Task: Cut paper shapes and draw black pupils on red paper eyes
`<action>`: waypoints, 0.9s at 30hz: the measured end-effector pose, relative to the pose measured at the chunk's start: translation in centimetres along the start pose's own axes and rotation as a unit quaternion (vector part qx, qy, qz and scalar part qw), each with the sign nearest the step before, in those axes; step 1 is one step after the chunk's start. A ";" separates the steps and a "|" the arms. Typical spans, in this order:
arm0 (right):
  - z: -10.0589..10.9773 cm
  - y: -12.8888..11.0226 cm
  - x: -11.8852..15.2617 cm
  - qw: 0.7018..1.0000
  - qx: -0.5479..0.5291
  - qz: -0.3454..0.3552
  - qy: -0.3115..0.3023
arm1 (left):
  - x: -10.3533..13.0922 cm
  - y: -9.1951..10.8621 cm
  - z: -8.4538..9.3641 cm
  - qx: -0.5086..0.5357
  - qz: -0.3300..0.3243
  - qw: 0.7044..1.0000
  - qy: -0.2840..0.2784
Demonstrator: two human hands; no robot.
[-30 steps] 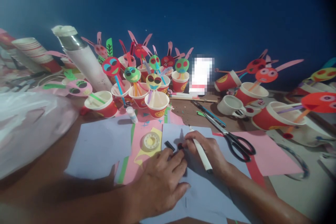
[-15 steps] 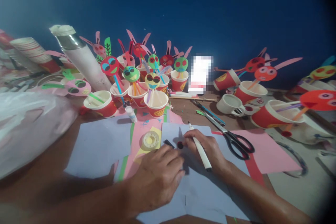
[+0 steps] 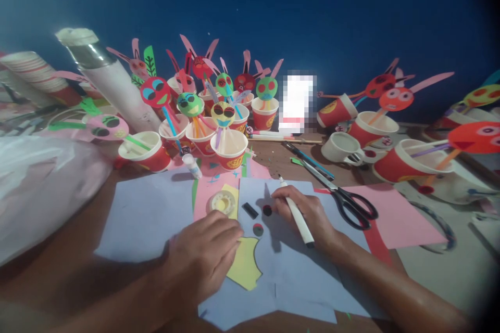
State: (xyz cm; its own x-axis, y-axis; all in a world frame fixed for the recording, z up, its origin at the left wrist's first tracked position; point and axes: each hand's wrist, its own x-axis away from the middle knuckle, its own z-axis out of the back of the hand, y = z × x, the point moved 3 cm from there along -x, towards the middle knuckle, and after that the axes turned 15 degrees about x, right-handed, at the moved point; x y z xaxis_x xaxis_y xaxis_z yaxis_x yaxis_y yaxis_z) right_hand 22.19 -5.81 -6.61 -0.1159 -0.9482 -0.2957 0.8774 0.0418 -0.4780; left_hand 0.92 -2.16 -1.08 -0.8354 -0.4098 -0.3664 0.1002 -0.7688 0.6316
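My right hand (image 3: 308, 213) is closed round a white marker (image 3: 297, 216), its uncapped tip pointing up and away. The fingertips are beside a small dark disc with a red edge (image 3: 267, 210) on the pale blue paper (image 3: 289, 276). A second dark and red disc (image 3: 258, 229) and a small black piece (image 3: 250, 210) lie between the hands. My left hand (image 3: 207, 250) rests palm down, fingers bent together, over the left edge of a yellow paper scrap (image 3: 245, 265); whether it holds anything is hidden. Just beyond it sits a tape roll (image 3: 222, 203).
Black-handled scissors (image 3: 353, 205) lie right of my right hand, near pink paper (image 3: 410, 218). Paper cups (image 3: 229, 148) with paper-face figures stand behind. A white mug (image 3: 340, 149), a glue bottle (image 3: 191, 166), a flask (image 3: 113, 83) and a plastic bag (image 3: 42, 187) surround the papers.
My left hand has moved left and toward me, uncovering the second disc and the yellow scrap. My right hand stays by the first disc with the marker. The camera view has shifted slightly.
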 end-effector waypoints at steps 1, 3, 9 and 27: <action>0.1 0.0 0.0 1.000 -0.002 0.001 -0.001 | 0.1 0.2 -0.4 -0.006 -0.010 1.000 -0.010; 0.2 -0.2 -0.1 1.000 -0.007 0.006 -0.006 | 0.3 0.7 -1.0 -0.014 -0.038 0.999 -0.023; 0.2 -0.2 0.0 1.000 -0.006 0.000 -0.002 | 0.5 1.8 -2.6 -0.036 -0.052 0.996 -0.062; 1.3 -0.4 -0.5 0.996 -0.062 -0.071 -0.005 | 1.2 0.5 -4.2 -0.056 -0.037 0.993 -0.098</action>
State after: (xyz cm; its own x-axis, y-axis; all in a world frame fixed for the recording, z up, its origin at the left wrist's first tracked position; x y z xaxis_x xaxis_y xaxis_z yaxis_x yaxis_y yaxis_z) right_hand 22.47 -5.73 -5.21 -0.2300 -0.9503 -0.2097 0.7881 -0.0554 -0.6131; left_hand 2.25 -5.08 -4.09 -0.9307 -0.2548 -0.2623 0.0846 -0.8478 0.5236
